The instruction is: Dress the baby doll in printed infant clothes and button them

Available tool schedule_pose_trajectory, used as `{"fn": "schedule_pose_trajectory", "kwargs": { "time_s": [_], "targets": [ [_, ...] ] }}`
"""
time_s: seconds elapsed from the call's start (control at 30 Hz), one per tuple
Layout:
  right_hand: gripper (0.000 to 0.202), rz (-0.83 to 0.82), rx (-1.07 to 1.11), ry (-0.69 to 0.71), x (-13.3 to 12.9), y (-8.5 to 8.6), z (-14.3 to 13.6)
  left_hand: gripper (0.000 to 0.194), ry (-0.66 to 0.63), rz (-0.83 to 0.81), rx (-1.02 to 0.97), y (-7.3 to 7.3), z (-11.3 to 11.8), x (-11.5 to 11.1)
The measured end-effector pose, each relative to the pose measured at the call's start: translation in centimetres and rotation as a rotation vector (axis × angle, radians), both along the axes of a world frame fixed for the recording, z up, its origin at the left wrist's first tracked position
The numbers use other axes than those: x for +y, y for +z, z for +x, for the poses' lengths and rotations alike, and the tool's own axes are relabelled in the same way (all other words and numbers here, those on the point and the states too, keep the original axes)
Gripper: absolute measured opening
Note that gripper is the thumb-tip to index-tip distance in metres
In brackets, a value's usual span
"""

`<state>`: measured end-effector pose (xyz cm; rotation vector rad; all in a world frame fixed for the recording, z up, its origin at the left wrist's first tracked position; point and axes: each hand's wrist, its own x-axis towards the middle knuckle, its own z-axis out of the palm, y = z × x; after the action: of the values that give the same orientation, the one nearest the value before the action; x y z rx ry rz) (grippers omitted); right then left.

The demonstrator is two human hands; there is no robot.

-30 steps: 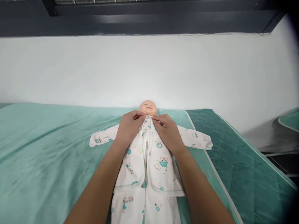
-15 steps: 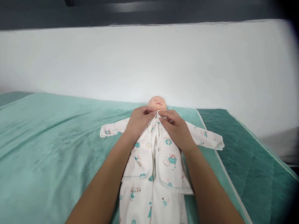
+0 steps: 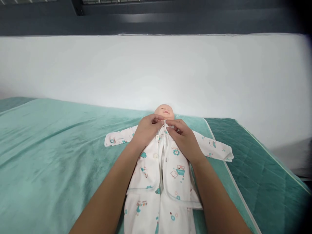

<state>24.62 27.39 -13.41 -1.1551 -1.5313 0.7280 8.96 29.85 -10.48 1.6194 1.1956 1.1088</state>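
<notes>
A doll [image 3: 164, 111] lies on its back, dressed in a white printed baby jacket [image 3: 146, 172] and matching pants [image 3: 143, 216]. My left hand [image 3: 148, 129] pinches the jacket's front edge at the collar, just under the doll's chin. Opposite it, my right hand [image 3: 182, 134] pinches the other front edge at the same height, and the two edges meet between my fingertips. Below my hands the jacket front hangs apart, with pale buttons [image 3: 156, 156] showing on its left panel. My fingers hide whatever fastening is at the neck.
The doll rests on a light green blanket [image 3: 60, 156] with a pale border. A darker green quilted cover [image 3: 258, 169] shows at the right. Behind stands a white wall [image 3: 156, 68], with a dark frame [image 3: 170, 24] above it. The jacket's sleeves stretch out to both sides.
My view has tilted up slightly, so everything sits a little lower and more of the dark frame shows. Both hands keep their pinch at the collar, with the edges still together.
</notes>
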Motion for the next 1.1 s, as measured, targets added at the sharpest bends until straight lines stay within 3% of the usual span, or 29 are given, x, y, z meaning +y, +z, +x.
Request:
{"fn": "schedule_pose_trajectory", "kwargs": {
  "time_s": [0.8, 1.1],
  "targets": [
    [0.026, -0.042, -0.083, -0.007, 0.04, -0.09, 0.07, 0.032, -0.043, -0.028, 0.056, 0.21, 0.16, -0.40],
    [0.023, -0.022, -0.047, 0.031, 0.09, -0.07, -0.04, 0.047, -0.060, -0.010, 0.038, -0.32, -0.16, -0.18]
  ]
}}
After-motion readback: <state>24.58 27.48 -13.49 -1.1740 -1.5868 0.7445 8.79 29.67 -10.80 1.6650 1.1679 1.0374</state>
